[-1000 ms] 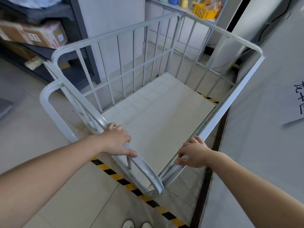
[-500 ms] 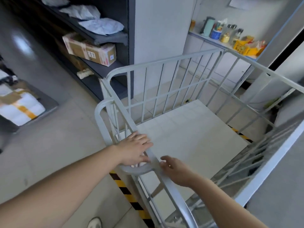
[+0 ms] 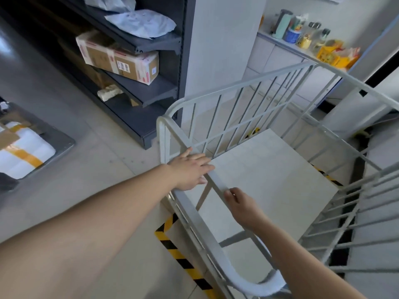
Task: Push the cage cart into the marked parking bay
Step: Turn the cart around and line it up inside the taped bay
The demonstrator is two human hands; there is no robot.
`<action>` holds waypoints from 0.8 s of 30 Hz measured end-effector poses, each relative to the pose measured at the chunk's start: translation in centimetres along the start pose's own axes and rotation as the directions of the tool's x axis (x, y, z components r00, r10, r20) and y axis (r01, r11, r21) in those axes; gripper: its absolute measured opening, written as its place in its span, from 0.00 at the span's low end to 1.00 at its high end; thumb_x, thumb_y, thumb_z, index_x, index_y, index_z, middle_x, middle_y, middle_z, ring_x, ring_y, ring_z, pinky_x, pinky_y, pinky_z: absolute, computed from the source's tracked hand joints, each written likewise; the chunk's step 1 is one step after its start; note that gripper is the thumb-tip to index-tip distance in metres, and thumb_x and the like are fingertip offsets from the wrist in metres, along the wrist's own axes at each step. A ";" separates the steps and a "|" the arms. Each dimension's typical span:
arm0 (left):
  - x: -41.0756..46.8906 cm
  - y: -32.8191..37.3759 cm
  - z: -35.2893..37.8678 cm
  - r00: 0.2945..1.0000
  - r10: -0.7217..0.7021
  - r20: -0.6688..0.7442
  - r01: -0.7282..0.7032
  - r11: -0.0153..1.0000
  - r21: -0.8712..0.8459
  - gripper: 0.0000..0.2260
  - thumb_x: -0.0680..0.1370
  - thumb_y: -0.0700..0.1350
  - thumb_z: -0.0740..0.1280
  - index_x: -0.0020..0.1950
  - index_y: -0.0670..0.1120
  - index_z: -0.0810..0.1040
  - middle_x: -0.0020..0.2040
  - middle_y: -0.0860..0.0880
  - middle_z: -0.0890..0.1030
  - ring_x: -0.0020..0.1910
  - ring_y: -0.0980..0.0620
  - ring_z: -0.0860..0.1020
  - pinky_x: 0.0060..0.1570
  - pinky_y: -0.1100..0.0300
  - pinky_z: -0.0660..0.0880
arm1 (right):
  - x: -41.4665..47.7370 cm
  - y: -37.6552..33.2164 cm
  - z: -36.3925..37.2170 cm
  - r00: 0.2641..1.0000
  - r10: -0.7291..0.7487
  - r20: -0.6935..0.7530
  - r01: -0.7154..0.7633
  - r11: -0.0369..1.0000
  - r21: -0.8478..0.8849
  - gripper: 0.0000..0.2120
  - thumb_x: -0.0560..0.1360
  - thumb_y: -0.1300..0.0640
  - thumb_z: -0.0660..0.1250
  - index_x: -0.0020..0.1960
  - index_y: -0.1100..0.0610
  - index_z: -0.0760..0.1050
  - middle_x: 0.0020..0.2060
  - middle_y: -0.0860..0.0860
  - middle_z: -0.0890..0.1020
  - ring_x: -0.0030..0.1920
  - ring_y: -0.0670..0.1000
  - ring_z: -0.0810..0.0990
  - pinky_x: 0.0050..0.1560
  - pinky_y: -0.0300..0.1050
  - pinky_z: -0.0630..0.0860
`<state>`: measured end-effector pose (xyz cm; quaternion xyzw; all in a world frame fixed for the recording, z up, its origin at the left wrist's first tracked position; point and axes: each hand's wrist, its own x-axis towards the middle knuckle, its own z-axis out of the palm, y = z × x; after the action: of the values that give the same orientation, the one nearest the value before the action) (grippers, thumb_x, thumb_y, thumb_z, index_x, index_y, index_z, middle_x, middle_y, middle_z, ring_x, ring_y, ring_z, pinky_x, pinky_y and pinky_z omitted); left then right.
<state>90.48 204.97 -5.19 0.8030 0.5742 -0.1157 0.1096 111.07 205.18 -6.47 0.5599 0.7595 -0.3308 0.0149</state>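
Hands on the white metal barred cage cart point(image 3: 218, 183).
Left hand point(image 3: 190, 167) lies flat on its top rail; right hand point(image 3: 243, 205) curls fingers there, grip unclear.

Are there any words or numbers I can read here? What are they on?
None can be read.
Cardboard box on the dark shelf: white stickers and red tape print, too blurred to read.
Yellow box on the ledge: print too small and blurred to read.

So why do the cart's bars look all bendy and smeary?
Head view: the wide lens bows the straight rails of the cage cart toward the frame edges; its right-side bars smear with motion blur; the left hand looks sharper.
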 end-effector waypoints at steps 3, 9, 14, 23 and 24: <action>0.7 -3.6 -0.5 1.000 0.013 0.007 -0.013 1.000 -0.004 0.22 0.83 0.51 0.51 0.77 0.51 0.52 0.78 0.49 0.52 0.77 0.49 0.46 0.72 0.45 0.37 | 2.2 -2.1 0.5 1.000 0.020 -0.008 -0.020 1.000 0.006 0.15 0.82 0.46 0.50 0.50 0.55 0.69 0.43 0.52 0.76 0.44 0.54 0.73 0.43 0.45 0.65; 2.4 -10.1 -2.1 0.997 0.079 0.027 -0.079 0.997 0.016 0.21 0.82 0.45 0.52 0.75 0.52 0.57 0.77 0.50 0.58 0.76 0.50 0.53 0.74 0.44 0.41 | 7.7 -6.5 0.6 0.995 0.087 -0.043 -0.093 0.977 -0.194 0.22 0.81 0.42 0.48 0.55 0.56 0.74 0.50 0.56 0.77 0.56 0.59 0.75 0.51 0.49 0.70; 5.1 -16.6 -2.2 0.991 0.130 0.030 -0.133 0.984 0.116 0.19 0.82 0.48 0.55 0.73 0.51 0.62 0.70 0.47 0.69 0.71 0.48 0.63 0.73 0.43 0.44 | 13.8 -12.0 0.4 0.999 0.003 0.036 0.003 0.986 -0.170 0.19 0.81 0.44 0.48 0.49 0.55 0.72 0.51 0.57 0.80 0.54 0.59 0.76 0.45 0.47 0.66; 8.8 -26.6 -3.2 0.922 0.382 0.067 -0.382 0.865 0.325 0.13 0.81 0.50 0.56 0.62 0.48 0.72 0.67 0.51 0.73 0.75 0.50 0.55 0.74 0.47 0.49 | 22.7 -19.1 0.5 0.984 0.032 0.175 -0.023 0.998 -0.054 0.14 0.79 0.53 0.52 0.40 0.59 0.70 0.40 0.55 0.78 0.45 0.58 0.76 0.41 0.48 0.69; 9.3 -27.3 -3.2 0.902 0.425 0.071 -0.420 0.832 0.361 0.11 0.81 0.49 0.58 0.61 0.48 0.73 0.66 0.53 0.74 0.75 0.50 0.55 0.74 0.47 0.50 | 23.2 -19.6 0.5 0.980 0.050 0.192 -0.051 0.999 0.003 0.14 0.78 0.54 0.52 0.40 0.59 0.69 0.40 0.55 0.79 0.45 0.58 0.77 0.41 0.48 0.70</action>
<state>67.70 222.92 -6.27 0.9166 0.3513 -0.1893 -0.0235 85.37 221.41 -6.48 0.5445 0.7389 -0.3856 0.0942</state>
